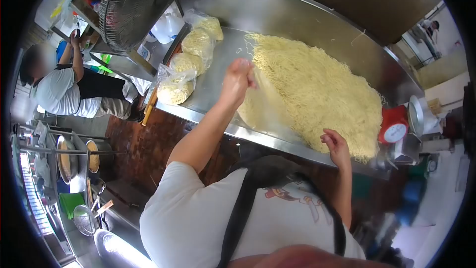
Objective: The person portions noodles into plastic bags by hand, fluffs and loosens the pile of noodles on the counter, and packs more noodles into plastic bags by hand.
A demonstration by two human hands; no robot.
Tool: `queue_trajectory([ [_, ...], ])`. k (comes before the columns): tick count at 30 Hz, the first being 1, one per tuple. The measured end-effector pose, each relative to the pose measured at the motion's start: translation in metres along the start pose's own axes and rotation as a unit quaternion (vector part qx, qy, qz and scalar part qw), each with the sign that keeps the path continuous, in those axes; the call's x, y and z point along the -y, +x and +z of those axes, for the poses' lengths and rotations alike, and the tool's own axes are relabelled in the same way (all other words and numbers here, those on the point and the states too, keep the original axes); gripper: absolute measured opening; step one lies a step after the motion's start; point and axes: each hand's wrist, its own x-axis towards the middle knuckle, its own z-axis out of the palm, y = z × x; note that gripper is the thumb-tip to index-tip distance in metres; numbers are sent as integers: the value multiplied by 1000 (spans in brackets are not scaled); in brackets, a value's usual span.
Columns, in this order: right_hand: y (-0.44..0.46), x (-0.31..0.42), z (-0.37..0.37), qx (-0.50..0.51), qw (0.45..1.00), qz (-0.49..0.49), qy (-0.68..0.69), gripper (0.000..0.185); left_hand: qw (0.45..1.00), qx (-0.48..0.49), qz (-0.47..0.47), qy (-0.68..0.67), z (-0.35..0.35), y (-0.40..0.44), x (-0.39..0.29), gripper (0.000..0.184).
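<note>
My left hand (240,75) is raised over the steel table, fingers closed around the top of a clear plastic bag of noodles (267,104). The bag hangs down to the right and is smeared by motion. Beneath and beside it spreads a wide heap of pale yellow noodles (327,89). At the heap's near edge is my right hand (337,146), its fingers loosely bent and apart, with nothing visible in them.
Several bagged noodle portions (186,64) line the table's left end. A red scale (394,125) stands at the right end, beside a metal bowl (415,114). A large fan (124,10) is at upper left. A co-worker (74,84) stands at left, near racks with pots (99,156).
</note>
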Motion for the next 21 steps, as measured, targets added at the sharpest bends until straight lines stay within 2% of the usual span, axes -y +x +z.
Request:
queue_trajectory([
  [4,-5,5,4,-11,1000,26,-2,26,983,-85,44,-159,35,55,1,5],
  [8,-13,9,0,-34,998,50,-23,27,931,-132,177,-292,12,153,-14,7],
  [10,-19,6,-3,-45,997,59,-33,27,922,-142,219,-285,-24,206,-24,8],
  [14,-29,5,-5,-52,993,83,-60,28,948,-140,233,-164,-94,280,-28,6],
  [17,-33,5,-1,-52,992,91,-66,28,961,-190,136,-151,-169,325,21,9],
  [21,-36,-9,3,-36,994,92,-48,28,962,-271,-11,23,-210,319,86,14],
])
